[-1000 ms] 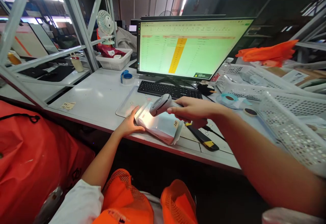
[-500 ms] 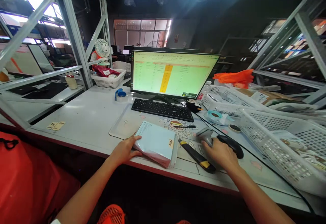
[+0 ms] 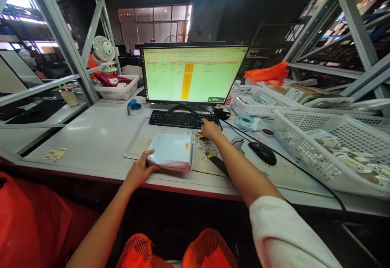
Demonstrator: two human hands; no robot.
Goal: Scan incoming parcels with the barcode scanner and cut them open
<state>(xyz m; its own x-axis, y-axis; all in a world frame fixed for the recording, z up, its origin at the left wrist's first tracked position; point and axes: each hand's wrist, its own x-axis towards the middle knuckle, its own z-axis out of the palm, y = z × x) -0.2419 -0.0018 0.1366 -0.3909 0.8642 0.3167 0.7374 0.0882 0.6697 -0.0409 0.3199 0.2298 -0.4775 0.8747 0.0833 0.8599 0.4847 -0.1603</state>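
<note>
**Left hand (image 3: 138, 172) at pale blue rectangular box (image 3: 169, 148), right hand (image 3: 211, 129) at black plastic keyboard (image 3: 166, 118)**

Box lies flat near front edge of white table (image 3: 103, 134), tan paper label (image 3: 187, 146) up, presumably for reading. Left thumb and fingers spread wide around its left corner, probably steadying, not lifting. Right fingers at keyboard's right part, nothing visible in them; spread cannot be told. Grey handheld scanner (image 3: 237, 142) near black mouse (image 3: 262, 153), seemingly placed within reach

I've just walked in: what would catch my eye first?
The green-tinted monitor glows behind the keyboard. Nearer, the left hand touches the left side of a pale-blue box, and the right hand is at the keyboard. A big red bag fills the lower left corner.
</note>
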